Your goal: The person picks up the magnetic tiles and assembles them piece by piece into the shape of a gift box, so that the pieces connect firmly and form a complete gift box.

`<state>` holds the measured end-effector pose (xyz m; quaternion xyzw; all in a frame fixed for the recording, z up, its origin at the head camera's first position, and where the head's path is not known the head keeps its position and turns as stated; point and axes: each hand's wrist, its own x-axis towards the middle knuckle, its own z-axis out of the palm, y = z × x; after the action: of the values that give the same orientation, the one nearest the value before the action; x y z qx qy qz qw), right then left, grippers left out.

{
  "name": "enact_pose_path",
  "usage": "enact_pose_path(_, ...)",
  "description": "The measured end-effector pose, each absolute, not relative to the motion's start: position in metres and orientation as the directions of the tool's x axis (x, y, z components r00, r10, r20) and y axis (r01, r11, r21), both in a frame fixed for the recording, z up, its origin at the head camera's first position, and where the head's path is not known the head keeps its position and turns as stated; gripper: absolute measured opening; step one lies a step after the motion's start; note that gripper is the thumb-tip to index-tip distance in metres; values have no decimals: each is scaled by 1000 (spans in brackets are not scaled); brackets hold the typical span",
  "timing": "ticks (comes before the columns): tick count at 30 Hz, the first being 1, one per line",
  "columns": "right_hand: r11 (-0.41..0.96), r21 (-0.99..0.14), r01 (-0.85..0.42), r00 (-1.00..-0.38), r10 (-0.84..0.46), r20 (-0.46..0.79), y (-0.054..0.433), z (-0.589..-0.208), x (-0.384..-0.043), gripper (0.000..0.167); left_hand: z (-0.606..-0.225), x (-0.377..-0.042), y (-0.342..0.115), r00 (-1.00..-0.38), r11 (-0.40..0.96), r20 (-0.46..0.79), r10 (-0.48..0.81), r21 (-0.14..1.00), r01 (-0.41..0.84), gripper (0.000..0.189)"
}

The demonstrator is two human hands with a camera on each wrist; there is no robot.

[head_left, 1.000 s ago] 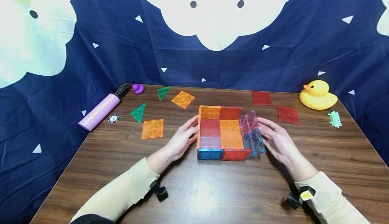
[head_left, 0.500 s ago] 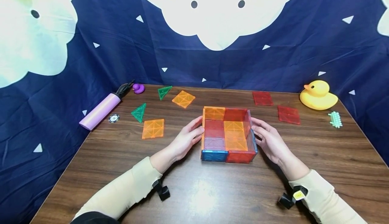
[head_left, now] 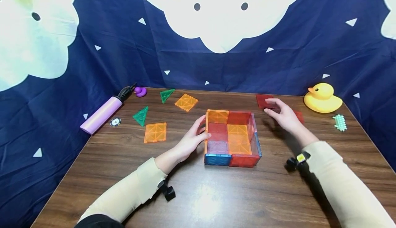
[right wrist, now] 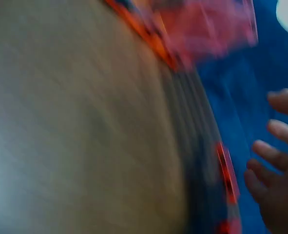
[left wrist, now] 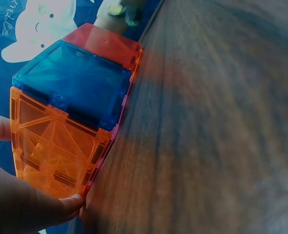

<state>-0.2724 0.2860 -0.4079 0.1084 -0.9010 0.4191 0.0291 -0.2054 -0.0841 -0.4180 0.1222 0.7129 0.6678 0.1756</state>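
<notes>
An open box of see-through magnetic tiles (head_left: 239,131) stands on the wooden table, with orange, red, blue and purple panels. My left hand (head_left: 189,142) holds its orange left wall (left wrist: 56,141). The thumb reaches the top edge, while a finger lies along the outside near the base. My right hand (head_left: 284,116) hovers to the box's right with nothing held, fingers apart and loosely bent. Just beyond its fingertips lies a red square tile (head_left: 261,100). Another red square tile (head_left: 299,116) is partly hidden by this hand. The right wrist view is blurred.
On the left lie two orange square tiles (head_left: 155,132), two green triangle tiles (head_left: 141,116), a poker chip (head_left: 115,122), a pink hand pump (head_left: 102,114) and a small purple duck (head_left: 140,91). A yellow duck (head_left: 322,99) and a mint bumpy toy (head_left: 340,122) stand at the right.
The box's right wall was leaning outward and has been pushed upright. My right hand has then left it, moving back and right toward the red tiles. My left hand stays at the box.
</notes>
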Motion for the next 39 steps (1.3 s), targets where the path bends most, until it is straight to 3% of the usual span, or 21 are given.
enact_pose_path(4,771,-560,-302,-950,-291,112,301,-406,-307,55,-418,-204,-84,-901,50,-76,426,997,-61,73)
enact_pose_path(10,802,-422,-422,-898,-433,76,310,-412,-340,56,-420,-202,-84,-901,45,-76,427,997,-63,72)
enact_pose_path(20,811,-430,-397,-899,-438,3,311,-419,-352,50,-420,-202,-84,-894,40,-79,442,997,-69,74)
enact_pose_path(27,837,-402,-371,-923,-378,66,310,-418,-346,52,-421,-202,-84,-897,38,-85,435,996,-76,73)
enact_pose_path(32,813,-465,-351,-934,-338,114,301,-408,-340,56,-421,-201,-83,-894,32,-91,439,996,-86,74)
enact_pose_path(39,724,-499,-477,-878,-416,236,259,-376,-322,52,-423,-202,-85,-894,4,-64,444,998,-69,75)
